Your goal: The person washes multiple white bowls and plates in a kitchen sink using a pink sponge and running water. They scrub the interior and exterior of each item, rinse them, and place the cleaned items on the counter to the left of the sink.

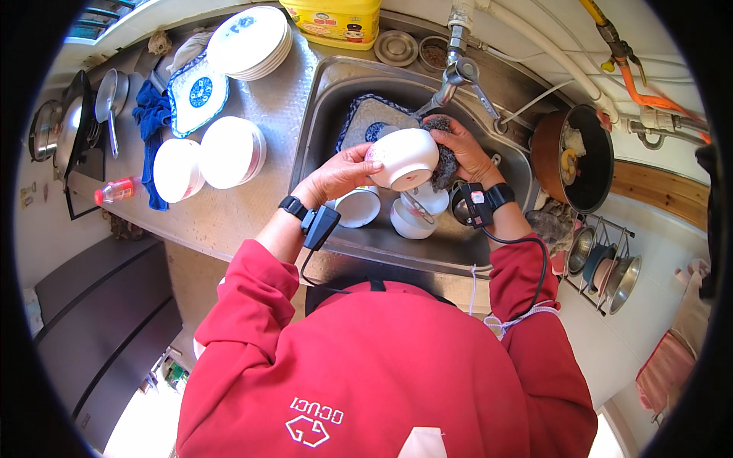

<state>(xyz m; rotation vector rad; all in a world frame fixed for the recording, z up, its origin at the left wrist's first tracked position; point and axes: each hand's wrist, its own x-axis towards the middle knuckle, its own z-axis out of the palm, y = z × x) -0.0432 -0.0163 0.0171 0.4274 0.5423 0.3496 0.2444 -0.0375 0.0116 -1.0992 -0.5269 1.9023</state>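
Over the metal sink basin (pixel 312 137), my left hand (pixel 343 172) grips the rim side of a white ceramic bowl (pixel 405 157), tilted so that its foot ring faces me. My right hand (pixel 467 149) holds a dark grey scouring pad (pixel 445 163) against the bowl's right side. Under the faucet (pixel 455 80) lies a blue-rimmed plate (pixel 366 117) in the basin, partly hidden by the bowl. Nearer to me in the sink stand a white cup or bowl (pixel 359 207) and more white bowls (pixel 412 220), one with a metal utensil in it.
Left on the steel counter (pixel 269 131) are stacked white plates (pixel 246 40), a blue-patterned dish (pixel 197 94), white bowls (pixel 229 153), a blue cloth (pixel 152 126) and a bottle (pixel 117 190). A yellow tub (pixel 335 23) stands behind the sink. To the right is a deep pot (pixel 572 157) holding scraps.
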